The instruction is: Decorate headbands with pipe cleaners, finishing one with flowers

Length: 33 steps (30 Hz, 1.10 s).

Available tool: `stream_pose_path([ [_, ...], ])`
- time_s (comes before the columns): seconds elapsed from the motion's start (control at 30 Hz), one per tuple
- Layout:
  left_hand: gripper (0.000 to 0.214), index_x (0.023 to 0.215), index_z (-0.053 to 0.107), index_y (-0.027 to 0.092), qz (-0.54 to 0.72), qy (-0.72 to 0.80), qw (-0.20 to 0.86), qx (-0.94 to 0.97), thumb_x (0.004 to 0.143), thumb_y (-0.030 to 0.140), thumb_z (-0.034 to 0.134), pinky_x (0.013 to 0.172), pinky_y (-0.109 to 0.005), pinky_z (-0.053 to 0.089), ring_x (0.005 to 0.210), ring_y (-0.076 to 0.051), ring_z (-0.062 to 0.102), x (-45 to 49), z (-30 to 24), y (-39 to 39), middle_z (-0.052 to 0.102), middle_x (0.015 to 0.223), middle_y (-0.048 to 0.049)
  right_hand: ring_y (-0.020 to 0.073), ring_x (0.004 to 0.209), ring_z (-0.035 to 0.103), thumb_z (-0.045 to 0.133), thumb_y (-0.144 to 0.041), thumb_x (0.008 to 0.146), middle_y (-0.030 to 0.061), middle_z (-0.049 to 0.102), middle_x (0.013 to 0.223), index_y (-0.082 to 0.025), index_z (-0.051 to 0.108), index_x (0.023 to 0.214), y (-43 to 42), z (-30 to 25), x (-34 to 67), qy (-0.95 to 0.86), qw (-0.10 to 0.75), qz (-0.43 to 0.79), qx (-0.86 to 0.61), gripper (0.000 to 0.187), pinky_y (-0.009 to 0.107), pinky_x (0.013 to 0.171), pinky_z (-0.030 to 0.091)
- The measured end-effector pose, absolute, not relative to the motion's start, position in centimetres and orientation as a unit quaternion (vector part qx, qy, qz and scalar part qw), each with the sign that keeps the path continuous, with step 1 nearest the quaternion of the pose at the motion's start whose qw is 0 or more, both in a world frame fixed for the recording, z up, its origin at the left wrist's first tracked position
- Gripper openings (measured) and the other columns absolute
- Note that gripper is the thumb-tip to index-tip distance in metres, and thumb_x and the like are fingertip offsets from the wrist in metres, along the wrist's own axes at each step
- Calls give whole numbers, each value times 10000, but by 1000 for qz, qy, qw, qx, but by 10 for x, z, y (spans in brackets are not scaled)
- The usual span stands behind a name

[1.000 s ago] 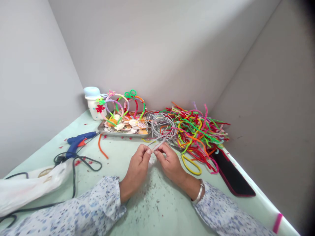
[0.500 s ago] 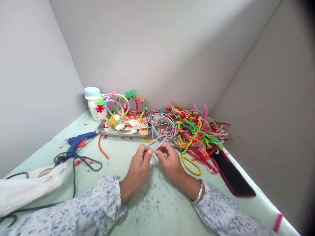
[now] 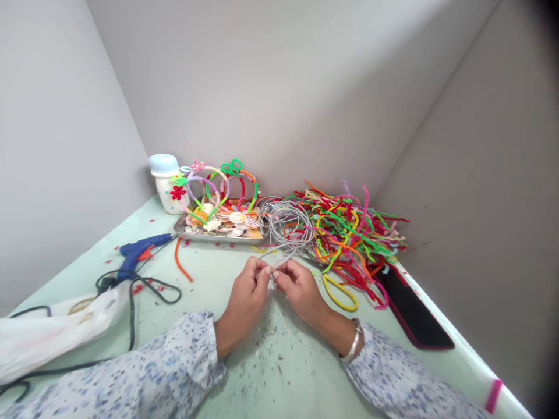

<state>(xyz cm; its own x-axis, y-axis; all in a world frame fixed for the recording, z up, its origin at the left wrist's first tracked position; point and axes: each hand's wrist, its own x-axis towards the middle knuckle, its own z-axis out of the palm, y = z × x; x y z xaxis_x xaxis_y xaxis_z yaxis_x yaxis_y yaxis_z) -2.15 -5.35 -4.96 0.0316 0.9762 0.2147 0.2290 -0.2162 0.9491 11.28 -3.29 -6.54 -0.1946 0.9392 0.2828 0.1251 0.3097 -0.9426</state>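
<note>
Left hand (image 3: 243, 297) and right hand (image 3: 302, 293) turned inward, nearly meeting, just in front of the coil of grey wire (image 3: 286, 224) | fingertips (image 3: 264, 269) of both hands closed together, pinching a thin grey wire (image 3: 279, 260) | wire between the hands, running toward the coil

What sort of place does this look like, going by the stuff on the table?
Probably a small handicraft workspace: a blue hot glue gun lies on the pale green tabletop, near a metal tray of seashells, thin grey wire in loops, and a tangled heap of multicoloured pipe cleaners.
</note>
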Motion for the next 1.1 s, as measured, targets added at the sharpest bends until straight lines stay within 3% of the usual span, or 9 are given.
stream_pose_path([
  [0.67,170,795,490,202,466,510,349,633,884,329,420,604,-249,358,628,-141,499,-21,-48,-51,567,688,26,126,551,476,591,-317,779,-30,521,575,-177,584,688,-33,-54,113,-574,510,492,-410,166,254,550,397],
  [1.1,188,776,480,201,451,505,340,653,899,322,405,596,-245,337,621,-131,452,-22,-51,-52,497,671,41,127,568,501,568,-256,773,-30,538,594,-176,582,712,-32,-58,113,-560,525,502,-398,101,258,576,410],
])
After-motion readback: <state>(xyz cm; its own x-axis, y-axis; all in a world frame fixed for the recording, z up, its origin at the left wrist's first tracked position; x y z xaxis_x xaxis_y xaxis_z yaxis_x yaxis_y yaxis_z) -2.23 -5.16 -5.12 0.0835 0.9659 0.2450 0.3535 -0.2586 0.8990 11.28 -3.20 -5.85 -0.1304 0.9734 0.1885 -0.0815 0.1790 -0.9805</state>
